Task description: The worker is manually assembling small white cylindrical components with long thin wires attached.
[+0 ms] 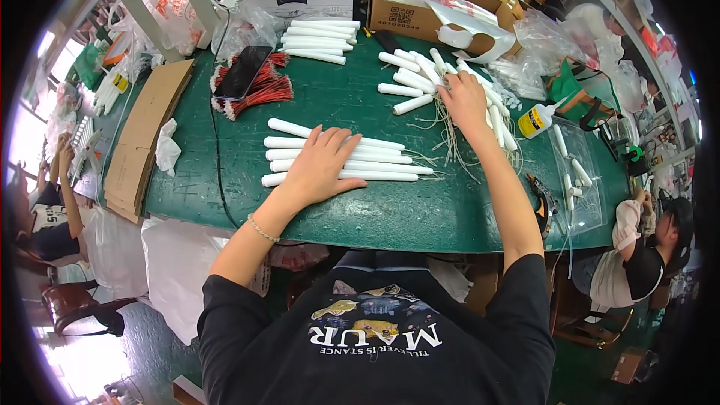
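My left hand (pixel 322 161) lies flat with fingers spread across a row of long white tubes (pixel 386 177) side by side on the green table; thin pale wires stick out of their right ends. Farther right, a loose pile of similar white tubes (pixel 412 105) points in several directions, with wires trailing toward me. Over this pile is my right hand (pixel 465 101), its fingers curled down on a tube; the fingertips are partly hidden among the tubes. Behind the left row lies another stack of white tubes (pixel 319 39).
A black phone (pixel 243 73) rests on a bundle of red wires (pixel 264 90). Right of the pile are a yellow-labelled bottle (pixel 537 120), pliers (pixel 541 199) and a plastic bag (pixel 589 202) with short white pieces. An open cardboard box (pixel 420 19) stands behind. Co-workers sit at both sides.
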